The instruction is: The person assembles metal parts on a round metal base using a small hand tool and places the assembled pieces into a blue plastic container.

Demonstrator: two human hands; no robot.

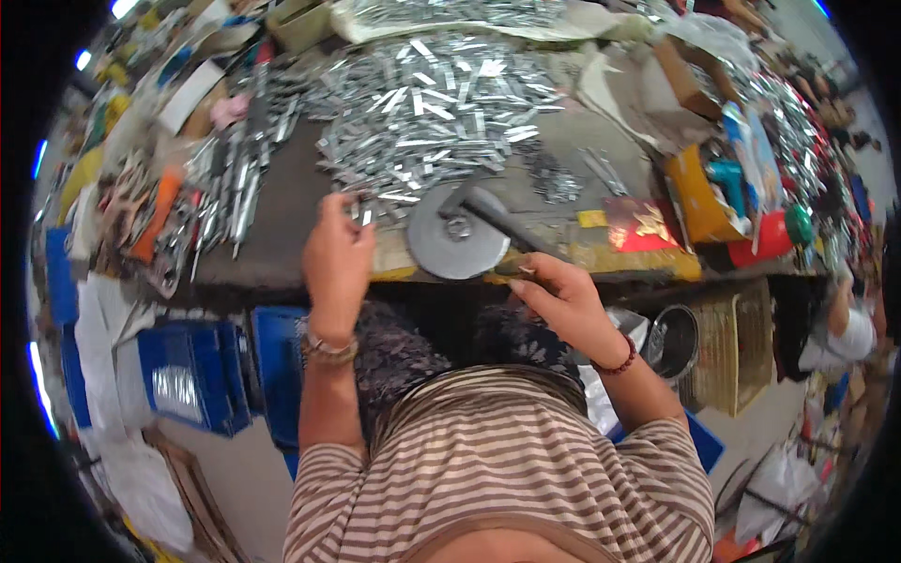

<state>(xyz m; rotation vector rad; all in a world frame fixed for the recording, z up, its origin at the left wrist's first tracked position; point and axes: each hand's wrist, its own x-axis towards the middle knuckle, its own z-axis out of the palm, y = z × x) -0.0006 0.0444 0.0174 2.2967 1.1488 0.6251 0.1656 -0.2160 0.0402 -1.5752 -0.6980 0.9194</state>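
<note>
My left hand [336, 253] reaches to the near edge of a big heap of small shiny metal strips [432, 103] and pinches one or two of them between its fingertips. My right hand [556, 293] grips the wooden handle of a hammer [497, 220]; the hammer's dark head lies across a round grey metal disc [457, 246] that sits at the front edge of the workbench [282, 202]. A small metal piece rests on the disc beside the hammer head.
More metal strips lie in rows at the left [230, 183] and in a pile at the far right [798, 122]. Blue crates [188, 375] stand below the bench on the left; a wicker basket [732, 347] and a metal pot [674, 340] on the right. Another person [845, 328] crouches at the right.
</note>
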